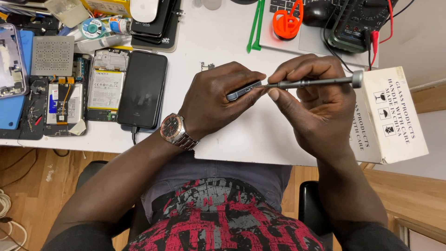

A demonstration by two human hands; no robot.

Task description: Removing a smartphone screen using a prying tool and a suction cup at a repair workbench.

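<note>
Centre frame: left hand [211,100] wrapped around a slim dark phone [242,90] held on edge, right hand [316,100] pinching a grey precision screwdriver [310,82] whose tip sits at the phone's end edge — looks like the screw-work step, and the next move likely calls for steady tip seating and fine finger rotation while the left grip stays firm. Both hover over a white table [241,135]; opened phones [108,83] and a black phone [142,89] left of frame, white cardboard box [395,114] right, orange suction cup [287,21] on a laptop [311,39] top, wood floor [32,186] below.
</note>
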